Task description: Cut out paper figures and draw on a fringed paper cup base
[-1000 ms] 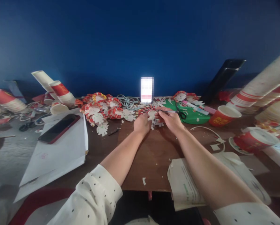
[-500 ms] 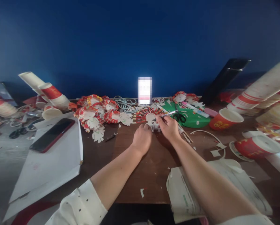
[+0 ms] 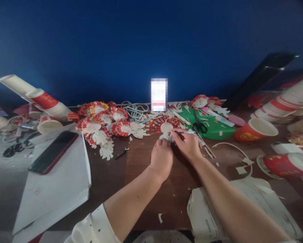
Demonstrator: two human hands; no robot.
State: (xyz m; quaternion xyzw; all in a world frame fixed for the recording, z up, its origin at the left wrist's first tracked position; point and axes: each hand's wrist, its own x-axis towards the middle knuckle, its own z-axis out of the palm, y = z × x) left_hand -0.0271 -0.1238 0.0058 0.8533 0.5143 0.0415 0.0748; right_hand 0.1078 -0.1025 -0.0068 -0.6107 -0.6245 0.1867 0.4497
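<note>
A paper cup cut into fanned red and white strips (image 3: 152, 126) lies flat on the table, its round white base (image 3: 166, 128) facing up. My left hand (image 3: 162, 158) rests at the near edge with curled fingers on its white paper part, the fingertips partly hidden. In my right hand (image 3: 189, 144) a pen (image 3: 181, 132) is pinched, lying low and slanted, its tip close to the white paper just below the round base. Black-handled scissors (image 3: 200, 127) lie right of the hands on a green sheet (image 3: 218, 133).
Several finished-looking red and white paper-cup crafts (image 3: 93, 126) are heaped at the left. A phone (image 3: 53, 152) lies on white board (image 3: 62, 189). At the right stand a red paper cup (image 3: 250, 131) and a tipped one (image 3: 278, 164). A bright blurred screen (image 3: 158, 95) stands at the back.
The view has shifted slightly, so most things sit a little differently in it. The pen in my right hand has tilted flatter. Both hands remain at the cut cup.
</note>
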